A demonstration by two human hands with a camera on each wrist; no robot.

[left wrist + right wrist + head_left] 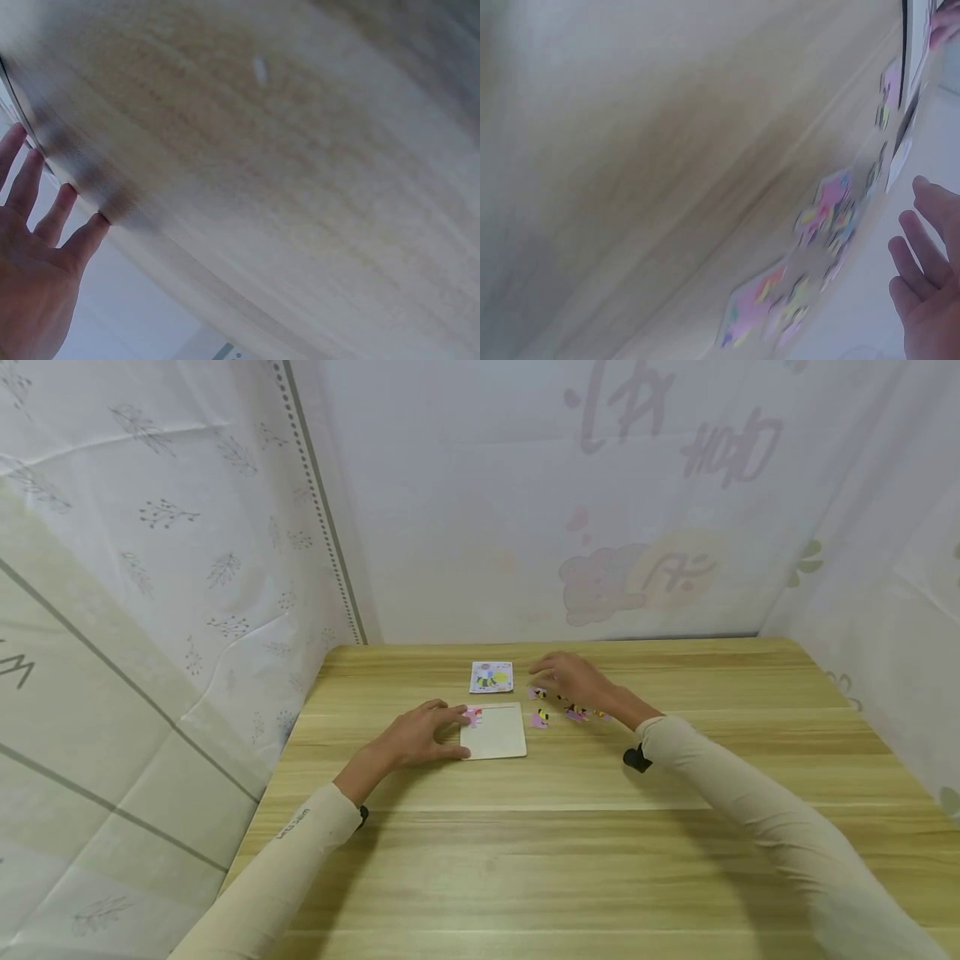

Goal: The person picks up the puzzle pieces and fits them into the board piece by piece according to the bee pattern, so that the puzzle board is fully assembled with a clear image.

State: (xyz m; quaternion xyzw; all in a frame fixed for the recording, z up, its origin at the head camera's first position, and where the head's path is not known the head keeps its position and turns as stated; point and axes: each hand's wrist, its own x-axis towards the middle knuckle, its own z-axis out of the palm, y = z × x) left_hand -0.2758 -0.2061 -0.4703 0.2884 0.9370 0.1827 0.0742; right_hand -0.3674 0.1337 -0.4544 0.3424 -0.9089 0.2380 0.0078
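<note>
A pale square puzzle board [495,739] lies on the table with a pink puzzle piece [473,717] in its upper left corner. My left hand [416,735] rests along the board's left side, thumb at the lower corner and spread fingers by the pink piece. To the right of the board, my right hand [573,681] hovers above loose jigsaw pieces [576,713]. Its fingers are loosely bent, and the right wrist view shows nothing held. One loose piece [540,719] sits between the board and the pile; another is partly below the right hand's fingers.
Behind the board lies a small picture card [492,677] with a bee on it. The wood-grain table [480,860] reaches back to hanging patterned cloth [465,527] at the rear and sides.
</note>
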